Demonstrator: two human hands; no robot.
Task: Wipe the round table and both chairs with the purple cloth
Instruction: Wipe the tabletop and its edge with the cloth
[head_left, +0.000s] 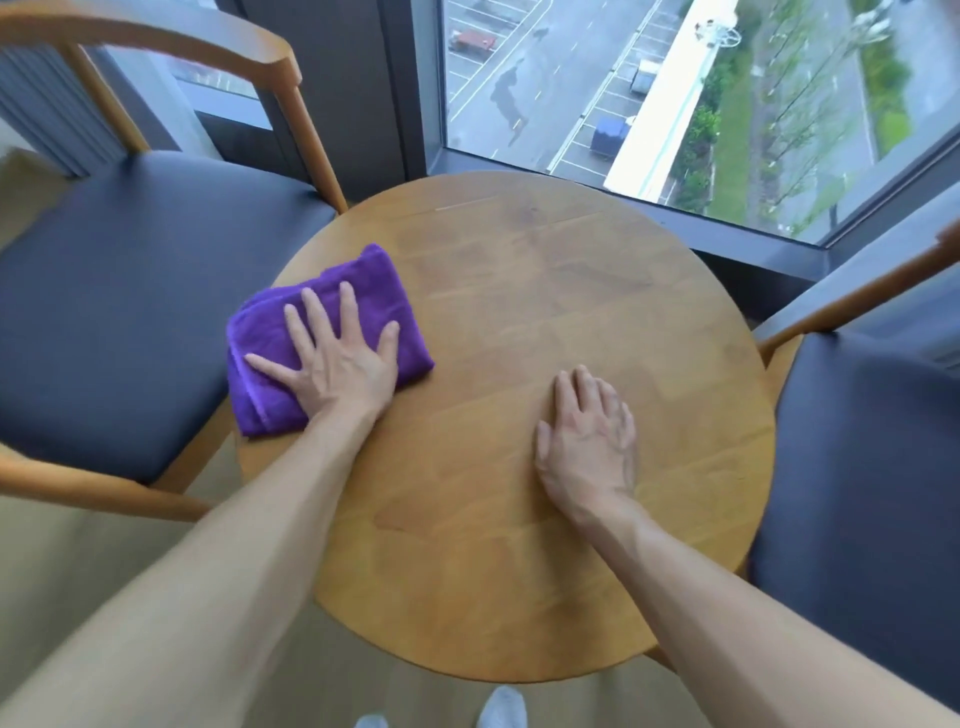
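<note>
Wooden and round, the table (519, 322) stands by a corner window (675, 93) that looks down on a car park; no writing can be read anywhere. At left a chair (119, 312) with a dark seat. The folded cloth (363, 280) lies at the table's left edge, the left hand (337, 358) pressing flat on it, fingers spread. The right hand (587, 441) rests flat on bare wood, fingers together. Another chair (872, 467) stands at right.
</note>
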